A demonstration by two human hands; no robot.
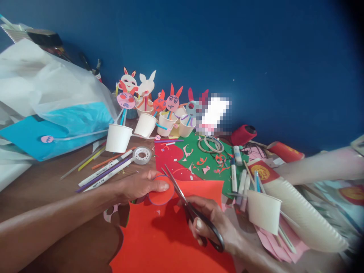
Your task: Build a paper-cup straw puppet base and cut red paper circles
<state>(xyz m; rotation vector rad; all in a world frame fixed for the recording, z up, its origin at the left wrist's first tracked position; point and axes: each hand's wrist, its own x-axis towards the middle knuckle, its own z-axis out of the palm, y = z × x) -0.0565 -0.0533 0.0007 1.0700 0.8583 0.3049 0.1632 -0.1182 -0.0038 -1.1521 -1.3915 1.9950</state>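
My left hand (146, 185) pinches an orange paper circle (161, 195) with a purple outline, thumb on top. In my right hand (212, 216) is a pair of black-handled scissors (184, 203), its blades slightly parted and pointing up and left, beside the circle's right edge. Beneath both hands lies a large orange paper sheet (173, 235) with a curved cut along its left side. A tiny paper scrap (158, 212) rests on the sheet just under the circle.
Paper cups with bunny-faced figures (118, 137) stand along the blue wall. Markers (106, 170) and a tape roll (142, 155) lie left. Scraps cover green paper (196, 163). At right are a white cup (264, 210), paper plates (307, 212) and another person's arm (318, 167).
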